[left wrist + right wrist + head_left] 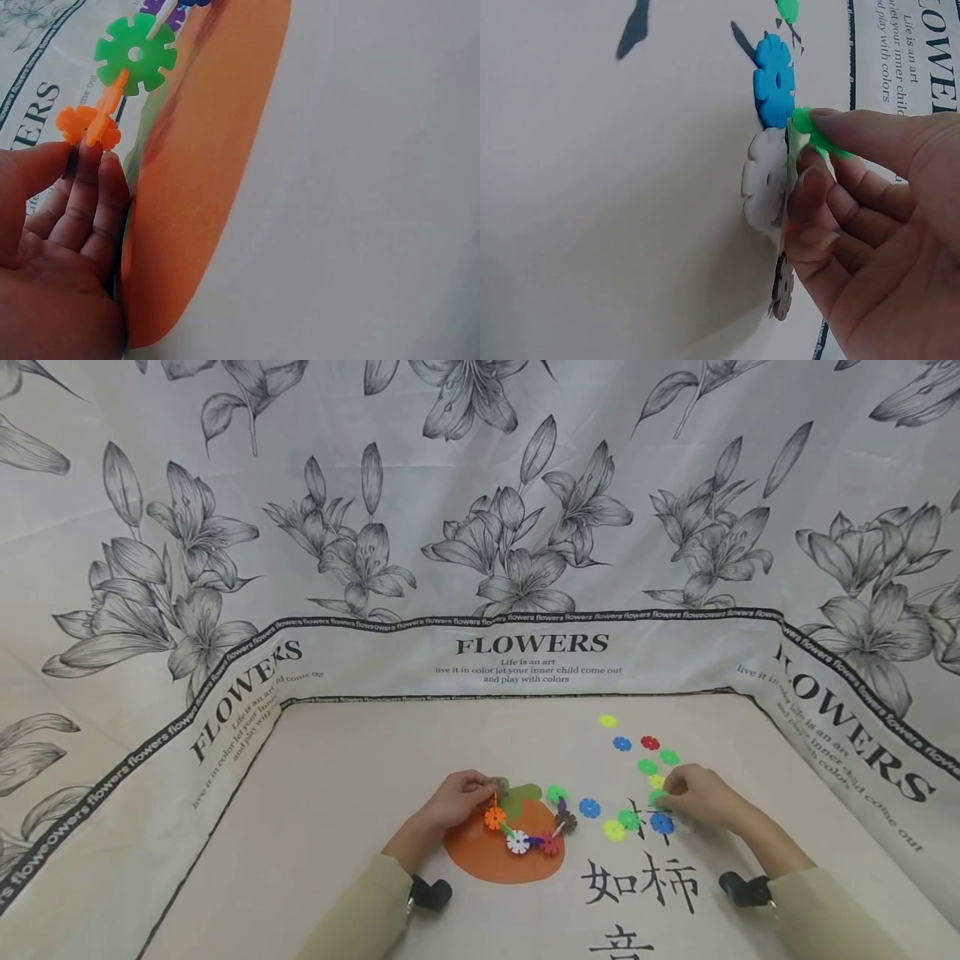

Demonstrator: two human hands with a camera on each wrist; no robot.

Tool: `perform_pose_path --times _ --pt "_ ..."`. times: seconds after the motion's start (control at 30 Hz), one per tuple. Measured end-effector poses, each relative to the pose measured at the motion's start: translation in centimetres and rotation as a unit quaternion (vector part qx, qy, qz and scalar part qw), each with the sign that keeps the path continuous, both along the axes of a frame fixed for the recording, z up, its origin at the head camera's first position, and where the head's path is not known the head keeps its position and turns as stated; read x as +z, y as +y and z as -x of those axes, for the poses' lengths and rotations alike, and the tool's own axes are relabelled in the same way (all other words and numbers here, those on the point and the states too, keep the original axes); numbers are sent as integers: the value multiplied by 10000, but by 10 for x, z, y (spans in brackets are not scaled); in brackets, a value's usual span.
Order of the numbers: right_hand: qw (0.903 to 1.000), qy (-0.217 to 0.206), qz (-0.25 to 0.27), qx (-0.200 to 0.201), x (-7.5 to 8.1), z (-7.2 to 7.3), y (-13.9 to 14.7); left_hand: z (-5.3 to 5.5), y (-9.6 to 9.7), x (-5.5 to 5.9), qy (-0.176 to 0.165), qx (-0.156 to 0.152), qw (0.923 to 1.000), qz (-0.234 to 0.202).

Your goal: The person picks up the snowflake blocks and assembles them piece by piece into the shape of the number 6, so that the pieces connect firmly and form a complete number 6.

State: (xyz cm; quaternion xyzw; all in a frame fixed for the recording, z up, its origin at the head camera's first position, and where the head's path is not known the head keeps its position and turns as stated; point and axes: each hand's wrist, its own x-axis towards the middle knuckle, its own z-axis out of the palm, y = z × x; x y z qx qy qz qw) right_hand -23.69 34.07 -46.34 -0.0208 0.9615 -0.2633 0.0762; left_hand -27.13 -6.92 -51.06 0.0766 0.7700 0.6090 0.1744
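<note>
A chain of slotted plastic flower discs, with a white disc (517, 842) and a red disc (550, 843) among them, curves over the printed orange fruit. My left hand (463, 797) pinches an orange disc (88, 124) at the chain's left end between thumb and fingers. Beyond it, a green disc (136, 54) is joined on in the left wrist view. Over the loose pieces on the right, my right hand (705, 797) pinches a green disc (821, 133) between thumb and index finger. A blue disc (775, 81) and a white disc (765, 180) show beside those fingers.
Loose discs lie at the right, including a red disc (650, 742), a yellow disc (608, 721) and a blue disc (588, 808). The pale tabletop (345, 768) carries a printed orange fruit (480, 860) and black characters. A flowered curtain (390, 660) surrounds its far edges.
</note>
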Motion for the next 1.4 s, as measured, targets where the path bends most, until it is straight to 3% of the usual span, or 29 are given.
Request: perform_pose_path --times 0.17,0.4,0.7,1.03,1.23,1.4 --pt "9990 140 272 331 4 -1 -10 -2 0 3 10 49 10000 5" --pt "9922 269 1030 642 10 6 -40 -3 0 3 -2 56 10000 41" --pt "9761 328 1791 1187 14 19 -90 0 -1 1 -16 28 10000 21" --pt "9503 180 2609 1687 5 32 -137 1 0 -2 26 -4 10000 7" --pt "9488 178 2636 1733 2 34 -163 2 0 -2 32 -3 10000 16" --pt "9481 55 2783 1534 1 35 -180 3 0 -2 6 -7 10000 37"
